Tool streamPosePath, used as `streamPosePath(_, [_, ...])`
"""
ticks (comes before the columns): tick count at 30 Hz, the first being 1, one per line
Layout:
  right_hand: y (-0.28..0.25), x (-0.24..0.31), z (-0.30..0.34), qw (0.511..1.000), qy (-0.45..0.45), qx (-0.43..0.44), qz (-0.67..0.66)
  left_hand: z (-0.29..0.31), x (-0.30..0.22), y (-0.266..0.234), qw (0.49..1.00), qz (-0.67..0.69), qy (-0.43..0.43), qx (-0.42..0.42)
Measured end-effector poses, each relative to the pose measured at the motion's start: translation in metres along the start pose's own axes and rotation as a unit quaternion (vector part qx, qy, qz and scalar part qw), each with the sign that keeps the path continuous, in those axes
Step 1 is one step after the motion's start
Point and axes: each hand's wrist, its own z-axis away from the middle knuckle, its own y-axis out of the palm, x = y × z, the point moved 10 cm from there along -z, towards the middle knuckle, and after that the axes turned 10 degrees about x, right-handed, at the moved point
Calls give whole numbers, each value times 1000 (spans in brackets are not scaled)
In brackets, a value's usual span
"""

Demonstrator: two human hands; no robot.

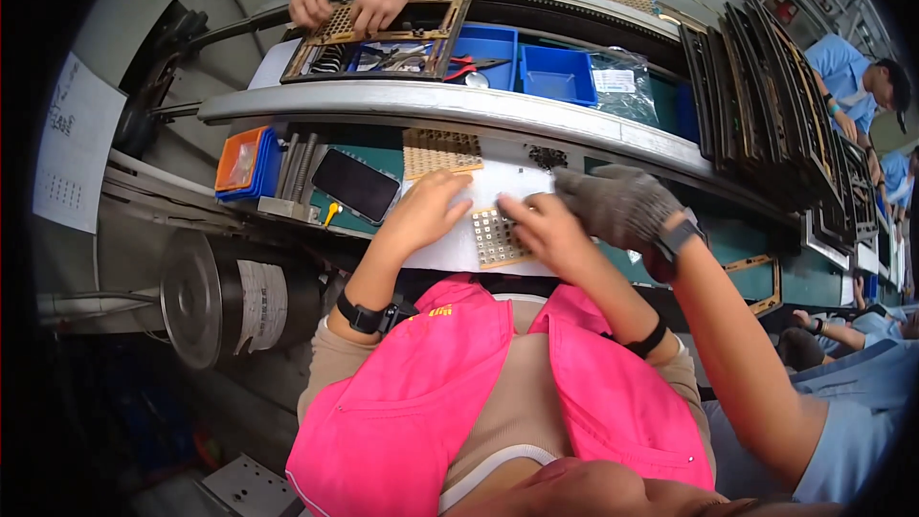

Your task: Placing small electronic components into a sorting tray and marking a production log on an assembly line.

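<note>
A perforated panel with rows of small metal squares (493, 239) lies on white paper (488, 182) in front of me. My right hand (557, 237) is over its right side, its fingertips blurred; whether they pinch anything I cannot tell. My left hand (426, 211) rests at the paper's left part, thumb apart from the fingers, with nothing visible in it. Just beyond its fingertips is a tan panel with rows of holes (442, 151). A pile of small black parts (547, 157) sits at the paper's far right. Another person's gloved hand (617, 206) reaches in beside my right hand.
Left of the paper lie a phone (356, 186), metal rods (302, 168) and an orange bin (241, 159). A metal rail (459, 101) crosses beyond. Across it, another person's hands (378, 10) work at a frame (450, 33). Blue trays (557, 75) and stacked dark frames (766, 101) stand farther right.
</note>
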Motion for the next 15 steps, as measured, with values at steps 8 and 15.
streamPosePath(8, [95,56,1,971,-155,100,152,73,25,13,962,86,66,-250])
streamPosePath(15, [101,38,-127,942,-70,275,179,105,25,20,964,34,80,-251])
